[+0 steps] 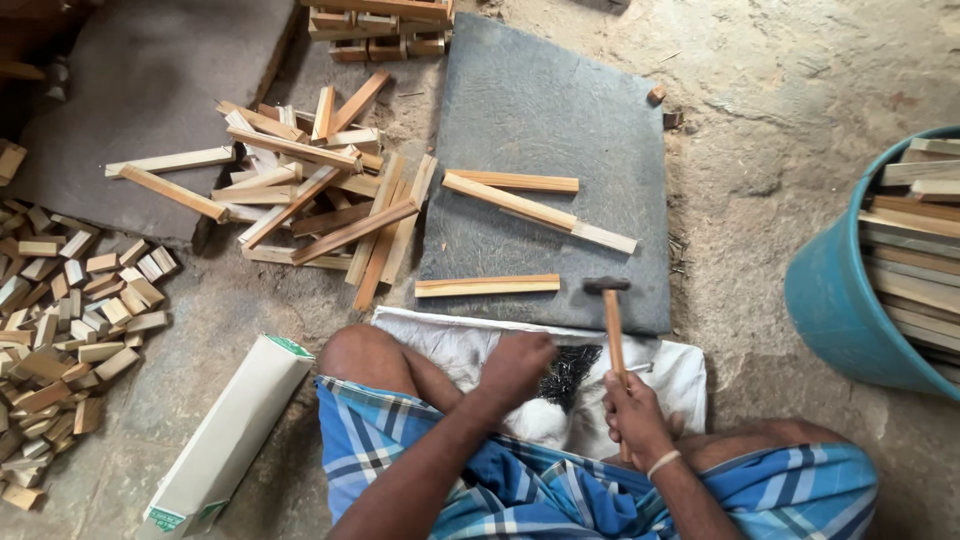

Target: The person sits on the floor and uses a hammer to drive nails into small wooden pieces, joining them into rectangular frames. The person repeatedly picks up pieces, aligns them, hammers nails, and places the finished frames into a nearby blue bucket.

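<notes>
hammer (612, 320) — wooden handle (dark head), upright

Wooden-handled hammer (612, 320) upright; dark nails (572, 375) heaped.

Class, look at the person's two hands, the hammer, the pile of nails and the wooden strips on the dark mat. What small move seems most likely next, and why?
Probably the left hand lifts a nail out of the dark nail pile on the white cloth and carries it to the nearest wooden strip on the dark mat. The right hand already grips the hammer upright, and no nail is visibly set in a strip.
</notes>
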